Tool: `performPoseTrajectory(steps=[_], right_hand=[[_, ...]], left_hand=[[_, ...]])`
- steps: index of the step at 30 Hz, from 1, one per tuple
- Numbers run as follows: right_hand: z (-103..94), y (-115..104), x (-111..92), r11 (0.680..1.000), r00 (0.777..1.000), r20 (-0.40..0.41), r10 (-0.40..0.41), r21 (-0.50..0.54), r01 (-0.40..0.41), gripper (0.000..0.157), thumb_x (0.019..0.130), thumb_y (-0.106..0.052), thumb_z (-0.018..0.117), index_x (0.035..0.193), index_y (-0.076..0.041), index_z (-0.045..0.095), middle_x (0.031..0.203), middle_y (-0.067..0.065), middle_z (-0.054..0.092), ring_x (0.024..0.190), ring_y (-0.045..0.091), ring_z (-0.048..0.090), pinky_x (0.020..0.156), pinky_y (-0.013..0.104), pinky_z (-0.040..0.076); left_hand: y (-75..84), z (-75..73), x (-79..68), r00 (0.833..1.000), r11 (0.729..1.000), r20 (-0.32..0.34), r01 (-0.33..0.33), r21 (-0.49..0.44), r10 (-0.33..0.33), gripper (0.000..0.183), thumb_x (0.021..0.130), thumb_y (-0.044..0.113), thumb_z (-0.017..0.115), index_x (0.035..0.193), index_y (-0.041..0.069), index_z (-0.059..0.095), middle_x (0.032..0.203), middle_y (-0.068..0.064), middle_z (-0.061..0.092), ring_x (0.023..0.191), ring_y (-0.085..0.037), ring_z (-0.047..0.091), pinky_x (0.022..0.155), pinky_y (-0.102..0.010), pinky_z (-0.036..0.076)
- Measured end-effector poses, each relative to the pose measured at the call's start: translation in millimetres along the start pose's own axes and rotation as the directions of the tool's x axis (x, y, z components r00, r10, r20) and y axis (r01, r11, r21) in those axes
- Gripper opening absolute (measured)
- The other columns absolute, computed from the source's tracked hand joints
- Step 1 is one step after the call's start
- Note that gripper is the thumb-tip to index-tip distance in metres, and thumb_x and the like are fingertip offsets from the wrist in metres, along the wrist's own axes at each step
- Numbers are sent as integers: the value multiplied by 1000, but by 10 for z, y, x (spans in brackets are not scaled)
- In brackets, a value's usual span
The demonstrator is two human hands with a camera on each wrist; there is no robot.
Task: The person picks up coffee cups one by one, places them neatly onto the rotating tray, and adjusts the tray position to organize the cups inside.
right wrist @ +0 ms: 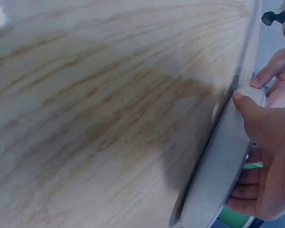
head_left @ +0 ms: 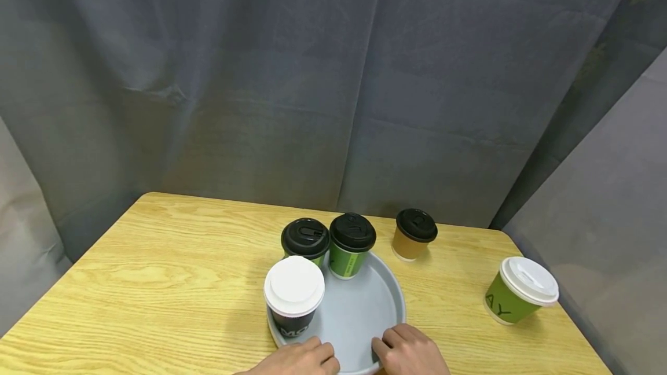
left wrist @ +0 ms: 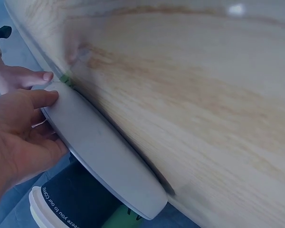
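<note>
A round grey tray (head_left: 351, 317) sits at the table's near edge. My left hand (head_left: 302, 359) grips its near rim, thumb against the outer wall and fingers curled over the inside, as the left wrist view shows. A little to the right, my right hand (head_left: 411, 353) holds the same rim in the same way. On the tray's left stands a dark paper cup with a white lid (head_left: 294, 287). Behind it are two green cups with black lids, one at the back left (head_left: 305, 238) partly hidden, the other (head_left: 350, 253) at the back middle.
Beyond the tray, to the right, a brown cup with a black lid (head_left: 413, 236) stands on the wooden table (head_left: 156, 282). A green cup with a white lid (head_left: 513, 294) is near the table's right edge. Grey curtains (head_left: 260, 85) hang behind and beside the table.
</note>
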State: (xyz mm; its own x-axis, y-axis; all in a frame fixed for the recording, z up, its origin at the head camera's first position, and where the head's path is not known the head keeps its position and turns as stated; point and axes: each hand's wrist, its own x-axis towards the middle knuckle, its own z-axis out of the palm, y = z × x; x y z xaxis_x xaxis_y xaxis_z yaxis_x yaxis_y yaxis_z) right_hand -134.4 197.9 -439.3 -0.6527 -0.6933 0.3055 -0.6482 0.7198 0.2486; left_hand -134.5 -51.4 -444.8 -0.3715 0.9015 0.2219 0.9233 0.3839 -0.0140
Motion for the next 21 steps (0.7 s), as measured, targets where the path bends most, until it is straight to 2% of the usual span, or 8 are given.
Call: performPoseTrajectory(steps=[3, 5, 9, 12, 16, 21], right_hand=[[-16, 7, 4, 999, 999, 47, 17, 32, -19, 39, 77, -56, 77, 76, -17, 73, 65, -7, 56, 61, 6, 48, 59, 23, 49], [-42, 22, 9, 996, 994, 107, 35, 72, -43, 46, 78, -62, 73, 81, -17, 76, 68, -8, 59, 65, 6, 52, 64, 25, 52], [-120, 77, 23, 971, 970, 231, 79, 203, -128, 62, 77, -76, 65, 91, -17, 78, 77, -12, 62, 73, 4, 55, 70, 27, 55], [-180, 131, 35, 938, 960, 261, 100, 298, -178, 64, 80, -76, 61, 94, -16, 78, 81, -13, 63, 73, 2, 55, 67, 27, 55], [-257, 177, 43, 888, 953, 268, 143, 390, -243, 54, 88, -67, 59, 97, -17, 77, 87, -12, 64, 76, 2, 58, 62, 28, 54], [-355, 223, 50, 808, 914, 302, 271, 445, -387, 46, 91, -62, 61, 110, -22, 74, 102, -9, 67, 87, 11, 64, 67, 33, 56]], left_hand=[[-15, -3, -1, 1000, 1000, 12, -12, 0, 12, 18, 95, 33, 65, 100, 17, 68, 90, 11, 55, 77, 3, 43, 64, -7, 33], [-23, -6, -2, 1000, 1000, 17, -19, -2, 19, 18, 94, 33, 65, 100, 17, 68, 89, 12, 55, 77, 3, 44, 65, -7, 32], [-34, -13, 10, 999, 997, -1, -50, 54, 50, 14, 93, 31, 66, 97, 18, 68, 87, 12, 55, 75, 3, 44, 63, -7, 32], [-44, -28, 24, 997, 990, -14, -78, 121, 80, 11, 91, 29, 67, 94, 19, 68, 85, 12, 55, 74, 2, 44, 63, -9, 32], [-54, -44, 37, 994, 980, -5, -107, 169, 110, 11, 90, 30, 67, 93, 20, 69, 83, 13, 54, 73, 2, 44, 64, -9, 32], [-52, -36, 42, 992, 973, -12, -117, 200, 122, 10, 91, 31, 66, 90, 22, 68, 81, 13, 53, 71, 1, 42, 63, -10, 32]])
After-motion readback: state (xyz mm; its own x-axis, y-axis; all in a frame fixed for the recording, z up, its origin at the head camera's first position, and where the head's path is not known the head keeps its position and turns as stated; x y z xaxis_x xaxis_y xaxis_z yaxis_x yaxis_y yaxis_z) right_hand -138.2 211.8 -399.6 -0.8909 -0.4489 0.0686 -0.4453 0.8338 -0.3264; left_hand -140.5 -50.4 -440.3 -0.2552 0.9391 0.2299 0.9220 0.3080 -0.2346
